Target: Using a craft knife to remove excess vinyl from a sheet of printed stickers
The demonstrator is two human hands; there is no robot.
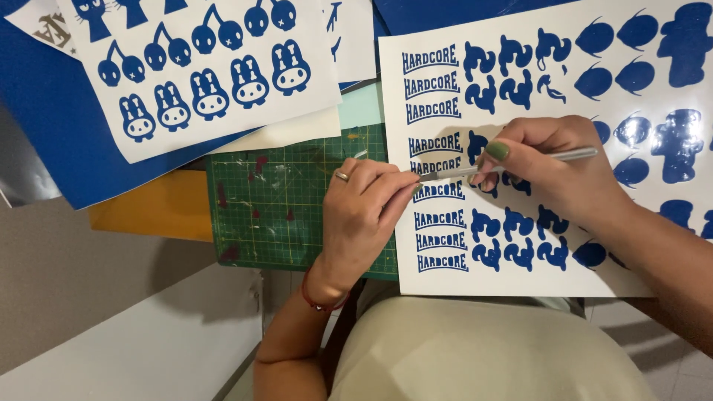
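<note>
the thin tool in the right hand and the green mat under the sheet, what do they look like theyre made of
The thin tool in the right hand looks like metal: silvery, slim, with a bright sheen along its shaft. The green mat looks like matte rubbery plastic, probably a cutting mat: it carries a pale printed grid and dark stains. The white sheet appears to be glossy backing paper with blue vinyl shapes.

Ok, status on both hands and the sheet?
Right hand grips silver tool, tip on white sticker sheet. Left hand pinches at the tip. Green cutting mat beneath, nothing blocking.
</note>
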